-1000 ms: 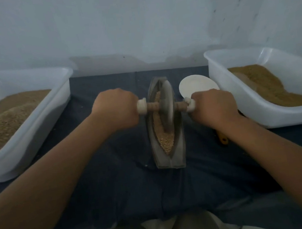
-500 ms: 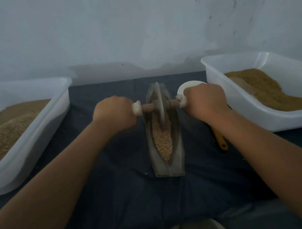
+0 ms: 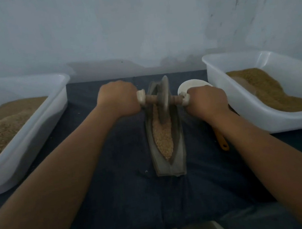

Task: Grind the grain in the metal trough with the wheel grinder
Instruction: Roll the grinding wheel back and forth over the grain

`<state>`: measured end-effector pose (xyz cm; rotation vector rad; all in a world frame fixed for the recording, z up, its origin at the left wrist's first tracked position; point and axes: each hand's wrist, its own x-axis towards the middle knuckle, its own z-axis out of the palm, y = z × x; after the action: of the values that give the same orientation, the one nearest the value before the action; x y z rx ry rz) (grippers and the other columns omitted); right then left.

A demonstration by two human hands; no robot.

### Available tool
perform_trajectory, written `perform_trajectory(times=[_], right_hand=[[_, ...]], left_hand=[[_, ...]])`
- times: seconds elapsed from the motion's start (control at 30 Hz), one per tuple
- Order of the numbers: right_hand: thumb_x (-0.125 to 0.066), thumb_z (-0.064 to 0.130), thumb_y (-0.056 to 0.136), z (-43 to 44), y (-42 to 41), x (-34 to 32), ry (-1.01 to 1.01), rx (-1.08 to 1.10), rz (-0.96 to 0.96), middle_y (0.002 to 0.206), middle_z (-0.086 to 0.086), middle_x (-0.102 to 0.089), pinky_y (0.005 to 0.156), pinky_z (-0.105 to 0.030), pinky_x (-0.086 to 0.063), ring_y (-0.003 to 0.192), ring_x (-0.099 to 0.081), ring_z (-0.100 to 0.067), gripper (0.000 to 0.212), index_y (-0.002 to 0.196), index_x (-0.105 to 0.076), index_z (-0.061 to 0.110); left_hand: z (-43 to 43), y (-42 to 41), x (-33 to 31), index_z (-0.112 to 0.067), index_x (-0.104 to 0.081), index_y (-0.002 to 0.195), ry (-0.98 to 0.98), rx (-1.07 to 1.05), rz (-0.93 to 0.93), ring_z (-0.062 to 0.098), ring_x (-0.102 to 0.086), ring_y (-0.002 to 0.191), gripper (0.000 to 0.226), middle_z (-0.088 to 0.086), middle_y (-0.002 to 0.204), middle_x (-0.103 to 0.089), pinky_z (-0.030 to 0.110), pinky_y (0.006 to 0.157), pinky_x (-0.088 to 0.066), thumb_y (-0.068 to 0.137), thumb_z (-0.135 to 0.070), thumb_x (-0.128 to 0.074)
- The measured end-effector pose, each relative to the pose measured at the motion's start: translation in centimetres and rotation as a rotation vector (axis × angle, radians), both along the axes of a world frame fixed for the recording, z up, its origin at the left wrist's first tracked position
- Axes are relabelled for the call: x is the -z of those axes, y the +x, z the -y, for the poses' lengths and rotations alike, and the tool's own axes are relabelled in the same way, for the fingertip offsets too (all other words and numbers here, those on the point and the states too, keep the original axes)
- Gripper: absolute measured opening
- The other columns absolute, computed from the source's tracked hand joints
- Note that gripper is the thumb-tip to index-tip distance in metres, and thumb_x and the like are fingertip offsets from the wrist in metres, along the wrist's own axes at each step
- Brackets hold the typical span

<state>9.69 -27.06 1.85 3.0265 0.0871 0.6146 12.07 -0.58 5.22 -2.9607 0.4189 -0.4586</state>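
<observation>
Room: grey boat-shaped metal trough [image 3: 170, 169] lay between two white plastic tubs [image 3: 33, 133], apart from both.
Wheel: grey disc wheel grinder [image 3: 163, 101] stood in tan grain [image 3: 163, 137], far end.
Hands: left hand [image 3: 118, 99] and right hand [image 3: 207, 100] clenched its axle handles.

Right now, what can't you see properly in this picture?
Head view only:
Grain under the wheel: the wheel hides it.
Handle: the left hand and right hand cover its ends.
Yellow tool: mostly behind the right forearm.
Left tub: cut by the frame edge.

left tub [image 3: 26, 150] cropped, disc [image 3: 190, 85] behind right hand [image 3: 208, 101]
</observation>
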Motion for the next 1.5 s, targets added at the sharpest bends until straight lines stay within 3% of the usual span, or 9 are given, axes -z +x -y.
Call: perform_trajectory(times=[0.23,0.4,0.5,0.67,0.9,1.13,1.27,1.43,1.5], right_hand=[[-0.067,0.043,0.072,0.8,-6.8,-0.5,-0.162,-0.233,0.15,0.048,0.012,-0.032,0.044,-0.018,-0.018,0.041,-0.028,-0.006,0.035,0.056,-0.039,0.029],[-0.054,0.048,0.078,0.4,-4.7,-0.4,-0.174,-0.196,0.146,0.052,0.012,-0.036,0.047,-0.02,-0.018,0.044,-0.032,-0.007,0.029,0.059,-0.04,0.031],[-0.057,0.04,0.089,-0.1,-0.9,-0.7,-0.123,-0.063,0.084,0.061,0.007,-0.051,0.05,-0.028,-0.037,0.055,-0.05,-0.016,0.025,0.068,-0.054,0.028],[-0.062,0.03,0.091,-0.7,-1.5,-1.8,-0.069,-0.032,0.052,0.059,0.007,-0.045,0.052,-0.029,-0.03,0.052,-0.038,-0.012,0.031,0.062,-0.051,0.025],[-0.082,0.039,0.072,1.1,-9.4,0.7,-0.141,-0.146,0.152,0.05,0.014,-0.031,0.046,-0.018,-0.013,0.039,-0.03,-0.011,0.049,0.071,-0.034,0.032],[-0.075,0.025,0.076,-0.7,-0.5,-0.5,-0.106,0.023,0.129,0.053,0.01,-0.033,0.05,-0.021,-0.013,0.045,-0.027,-0.011,0.024,0.063,-0.055,0.023],[-0.053,0.045,0.095,0.0,-2.5,0.5,-0.033,-0.003,0.044,0.064,0.008,-0.052,0.053,-0.028,-0.036,0.06,-0.056,-0.02,0.028,0.074,-0.058,0.028],[-0.049,0.056,0.078,0.9,-9.9,1.2,-0.066,-0.131,0.207,0.048,0.016,-0.018,0.044,-0.016,-0.008,0.042,-0.013,0.005,0.033,0.068,-0.023,0.039],[-0.053,0.055,0.079,1.2,-9.0,1.3,-0.055,-0.13,0.176,0.049,0.016,-0.02,0.045,-0.016,-0.012,0.04,-0.02,0.001,0.033,0.067,-0.027,0.038]], left_hand=[[-4.5,-7.6,4.1,-0.027,-0.056,0.064,-0.148,0.06,-0.214,0.012,-0.057,0.055,0.029,-0.01,0.059,-0.057,0.027,0.051,-0.041,0.068,-0.056,-0.053],[-3.7,-6.7,4.6,-0.028,-0.054,0.066,-0.128,0.047,-0.117,0.011,-0.053,0.055,0.031,-0.009,0.061,-0.055,0.026,0.049,-0.035,0.074,-0.058,-0.051],[-1.5,-1.8,2.4,-0.028,-0.057,0.069,-0.091,-0.016,-0.053,0.016,-0.054,0.058,0.03,-0.008,0.066,-0.057,0.029,0.055,-0.042,0.08,-0.056,-0.059],[-1.0,-1.7,2.2,-0.025,-0.058,0.069,-0.157,-0.036,-0.151,0.021,-0.061,0.066,0.027,-0.005,0.071,-0.061,0.033,0.063,-0.051,0.081,-0.049,-0.061],[-4.5,-8.5,4.7,-0.031,-0.041,0.053,-0.084,0.154,0.145,0.003,-0.031,0.037,0.038,-0.015,0.044,-0.037,0.016,0.045,-0.017,0.075,-0.062,-0.046],[-0.8,-0.9,1.5,-0.025,-0.058,0.071,-0.069,-0.032,-0.024,0.022,-0.057,0.063,0.029,-0.005,0.069,-0.057,0.032,0.06,-0.046,0.086,-0.05,-0.06],[-0.5,-3.4,0.4,-0.026,-0.052,0.067,0.0,0.005,-0.027,0.022,-0.053,0.062,0.029,-0.006,0.067,-0.053,0.032,0.06,-0.044,0.086,-0.046,-0.061],[-3.4,-9.0,2.0,-0.03,-0.05,0.061,0.075,0.119,0.042,0.008,-0.043,0.045,0.028,-0.011,0.053,-0.048,0.022,0.045,-0.027,0.075,-0.052,-0.059],[-3.3,-8.2,2.0,-0.03,-0.051,0.062,0.057,0.096,-0.004,0.01,-0.047,0.049,0.029,-0.011,0.056,-0.05,0.023,0.047,-0.028,0.079,-0.053,-0.057]])
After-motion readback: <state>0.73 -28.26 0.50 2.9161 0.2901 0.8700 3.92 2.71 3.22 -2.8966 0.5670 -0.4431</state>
